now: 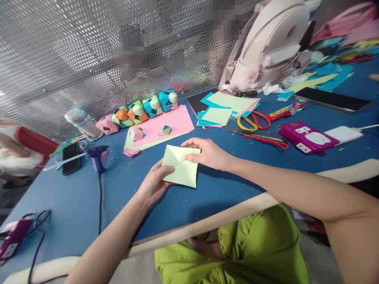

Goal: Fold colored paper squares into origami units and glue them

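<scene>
We see the blue desk (74, 209), its pale rim crossed by both forearms and its far right end cut off by the frame. Behind it, we find a perforated metal panel (89, 43); shapes beyond its holes are indistinct, and blocks of pixels mask parts. At upper right, we note a pale backpack (266, 59), cropped at the top. At centre, our left hand (156, 179) grasps the left edge of a pale green sheet (183, 173), thumb on top, its fingers mostly hidden beneath; our right hand (210, 154) pinches the upper right corner. The sheet is raised over the desk, its underside unseen. Beyond it, we mark a large pink sheet (177, 118), partly overlying green paper. At right lies a black phone (331, 99), with a purple power strip (308, 137) nearer us; another power strip (13, 240) is cut off at lower left. We locate a blue glue gun (98, 157), its tip hard to make out, and red-handled scissors (266, 139). Smallest is a folded paper piece (165, 130) on the pink sheet.
</scene>
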The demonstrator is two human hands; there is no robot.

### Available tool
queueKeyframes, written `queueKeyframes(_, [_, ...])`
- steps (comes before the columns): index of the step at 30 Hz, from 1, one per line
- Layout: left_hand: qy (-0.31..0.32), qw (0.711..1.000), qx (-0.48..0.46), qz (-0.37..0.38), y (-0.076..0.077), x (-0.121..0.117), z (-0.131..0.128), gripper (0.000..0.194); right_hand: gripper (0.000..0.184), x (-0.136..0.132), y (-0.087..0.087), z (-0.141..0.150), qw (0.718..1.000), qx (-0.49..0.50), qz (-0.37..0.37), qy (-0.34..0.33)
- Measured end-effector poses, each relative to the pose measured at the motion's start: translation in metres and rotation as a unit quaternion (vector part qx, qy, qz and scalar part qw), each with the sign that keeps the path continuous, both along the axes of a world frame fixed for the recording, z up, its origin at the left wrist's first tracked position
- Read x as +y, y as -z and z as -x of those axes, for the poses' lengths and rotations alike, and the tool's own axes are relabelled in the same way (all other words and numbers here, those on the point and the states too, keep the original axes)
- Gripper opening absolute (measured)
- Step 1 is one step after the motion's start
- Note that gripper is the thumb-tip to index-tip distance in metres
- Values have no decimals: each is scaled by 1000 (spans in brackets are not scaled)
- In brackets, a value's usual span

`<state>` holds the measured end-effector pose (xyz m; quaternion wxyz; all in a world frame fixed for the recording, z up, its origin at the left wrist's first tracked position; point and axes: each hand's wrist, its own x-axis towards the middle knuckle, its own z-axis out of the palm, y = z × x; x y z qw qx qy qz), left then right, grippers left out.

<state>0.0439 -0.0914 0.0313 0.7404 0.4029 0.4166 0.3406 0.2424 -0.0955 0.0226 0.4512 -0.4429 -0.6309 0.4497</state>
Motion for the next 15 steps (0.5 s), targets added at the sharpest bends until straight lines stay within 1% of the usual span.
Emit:
queueKeyframes(2, [4, 1000, -6, 23, 0, -1, 0, 26, 29, -1, 0, 1, 1000, -10, -2, -9])
queueKeyframes(4, [0, 999, -4, 39, 2, -1, -1, 21, 29, -2, 1, 2, 1000, -13, 2, -13])
queueKeyframes(6, [-28, 999, 0, 36, 4, 0, -3, 20, 32, -1, 3, 3, 1000, 4, 15, -1])
queueKeyframes(9, [-90, 996, 4, 10, 5, 1, -5, 21, 36, 0, 7, 7, 996, 72, 46, 10])
queueKeyframes(11, [-111, 994, 6, -3, 6, 2, -6, 23, 30, 0, 10, 9, 992, 105, 66, 5])
queueKeyframes(13, [-114, 993, 4, -10, 6, 2, -5, 26, 22, 0, 14, 12, 991, 111, 77, 2])
queueKeyframes(15, [-111, 994, -3, -20, 5, 2, -5, 28, 18, -1, 18, 15, 991, 108, 84, 0])
